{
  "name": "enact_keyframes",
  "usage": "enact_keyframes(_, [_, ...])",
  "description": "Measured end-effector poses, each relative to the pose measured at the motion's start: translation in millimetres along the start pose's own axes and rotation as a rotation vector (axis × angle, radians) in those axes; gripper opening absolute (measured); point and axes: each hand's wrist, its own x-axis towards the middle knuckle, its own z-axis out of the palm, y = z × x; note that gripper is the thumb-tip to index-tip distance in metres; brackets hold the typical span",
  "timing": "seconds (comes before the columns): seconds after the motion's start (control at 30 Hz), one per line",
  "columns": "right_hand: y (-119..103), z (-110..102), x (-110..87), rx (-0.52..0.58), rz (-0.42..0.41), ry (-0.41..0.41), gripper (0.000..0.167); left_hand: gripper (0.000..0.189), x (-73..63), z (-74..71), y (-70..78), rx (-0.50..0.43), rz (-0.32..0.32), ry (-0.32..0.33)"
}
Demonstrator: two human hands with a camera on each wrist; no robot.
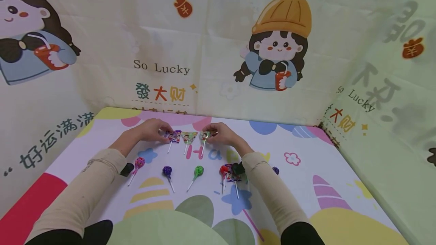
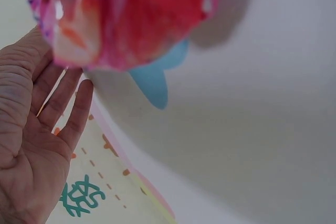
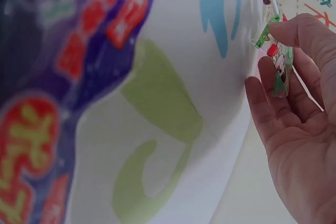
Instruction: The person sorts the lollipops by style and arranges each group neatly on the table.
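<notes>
At the back of the table, my left hand [image 1: 153,131] pinches the left edge of a lollipop in a flat purple wrapper [image 1: 175,136]. My right hand [image 1: 222,133] holds a lollipop in a flat green wrapper [image 1: 205,135] between thumb and fingers, its white stick pointing toward me. Between the hands lies another green-wrapped lollipop [image 1: 188,137]. In the left wrist view, a round pink lollipop [image 2: 126,19] covers the left fingertips and whatever they grip. The right wrist view shows the thumb pressing the green wrapper [image 3: 281,61] against the fingers.
Nearer me lie round lollipops: pink [image 1: 139,162], purple [image 1: 167,171], green [image 1: 199,171] and red [image 1: 223,169]. A purple-wrapped lollipop [image 1: 230,177] sits beside the red one, partly behind a black wrist camera [image 1: 238,168]. Another dark purple lollipop [image 1: 276,170] shows past the right sleeve. A printed curtain [image 1: 221,48] stands behind.
</notes>
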Motion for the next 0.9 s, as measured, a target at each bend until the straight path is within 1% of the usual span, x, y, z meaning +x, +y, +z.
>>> enact_keyframes(0.17, [0.7, 2.1, 0.9, -0.043, 0.036, -0.013, 0.04, 0.043, 0.3, 1.0, -0.2, -0.002, -0.008, -0.003])
enact_keyframes(0.33, [-1.9, 3.8, 0.4, -0.093, 0.04, -0.022, 0.04, 0.043, 1.4, 2.2, -2.7, 0.002, -0.01, -0.001])
enact_keyframes(0.5, [-3.8, 4.9, -1.3, -0.097, 0.043, -0.034, 0.04, 0.043, 1.1, 1.8, -3.5, 0.0, -0.009, 0.003])
enact_keyframes(0.7, [-3.2, 2.9, -3.0, -0.108, 0.012, -0.037, 0.042, 0.043, 0.8, 2.8, -3.1, -0.009, -0.018, -0.001])
enact_keyframes(0.9, [-3.0, -2.1, -6.4, -0.105, -0.071, -0.047, 0.046, 0.04, -0.7, 1.0, -1.0, 0.023, 0.032, 0.002])
